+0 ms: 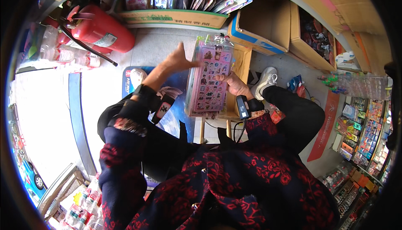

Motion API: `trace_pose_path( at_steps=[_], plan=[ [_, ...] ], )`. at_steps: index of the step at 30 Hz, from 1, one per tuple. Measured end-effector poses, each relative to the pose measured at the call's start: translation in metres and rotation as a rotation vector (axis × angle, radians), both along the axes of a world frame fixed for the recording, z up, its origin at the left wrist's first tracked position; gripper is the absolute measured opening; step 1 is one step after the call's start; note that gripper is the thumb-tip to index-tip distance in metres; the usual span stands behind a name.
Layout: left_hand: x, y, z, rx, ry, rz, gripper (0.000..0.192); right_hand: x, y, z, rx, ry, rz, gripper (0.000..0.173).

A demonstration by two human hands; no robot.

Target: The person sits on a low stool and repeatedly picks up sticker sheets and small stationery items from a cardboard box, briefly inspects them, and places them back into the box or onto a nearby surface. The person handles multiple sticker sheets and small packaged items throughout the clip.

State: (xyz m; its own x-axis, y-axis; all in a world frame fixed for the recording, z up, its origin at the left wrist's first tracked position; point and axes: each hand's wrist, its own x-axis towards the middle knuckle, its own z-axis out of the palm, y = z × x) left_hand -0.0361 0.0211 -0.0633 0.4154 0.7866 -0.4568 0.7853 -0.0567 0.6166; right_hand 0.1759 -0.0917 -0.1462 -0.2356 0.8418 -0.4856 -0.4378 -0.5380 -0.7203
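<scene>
A stack of sticker sheets in clear plastic sleeves (pixel 211 82) lies in front of me, over the left part of an open cardboard box (pixel 243 57). My right hand (pixel 235 84) holds the stack at its right edge, with the thumb lying on the pink top sheet. My left hand (pixel 176 60) is at the stack's upper left, fingers spread and slightly blurred; its fingertips are beside or just over the edge, and whether they touch it I cannot tell. Both wrists wear dark bands with small devices.
Ahead, a long cardboard box (pixel 176 18) holds upright packs of sticker sheets. A red fire extinguisher (pixel 100 30) stands at the upper left, near packed plastic bottles (pixel 62 55). More open cartons (pixel 263 26) are at the upper right. My shoes flank a blue printed mat (pixel 179 82) and the box.
</scene>
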Motion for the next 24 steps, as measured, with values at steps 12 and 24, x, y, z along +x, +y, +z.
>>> trace_pose_path(
  at_steps=[12,24],
  plan=[
    [0.041,-0.101,-0.180,-0.156,-0.658,0.174,0.094,0.004,-0.050,-0.074,0.219,-0.695,0.084,0.070],
    [0.044,-0.063,-0.151,-0.358,-0.739,0.215,0.064,0.022,-0.008,-0.020,0.263,-0.736,0.228,0.051]
  ],
)
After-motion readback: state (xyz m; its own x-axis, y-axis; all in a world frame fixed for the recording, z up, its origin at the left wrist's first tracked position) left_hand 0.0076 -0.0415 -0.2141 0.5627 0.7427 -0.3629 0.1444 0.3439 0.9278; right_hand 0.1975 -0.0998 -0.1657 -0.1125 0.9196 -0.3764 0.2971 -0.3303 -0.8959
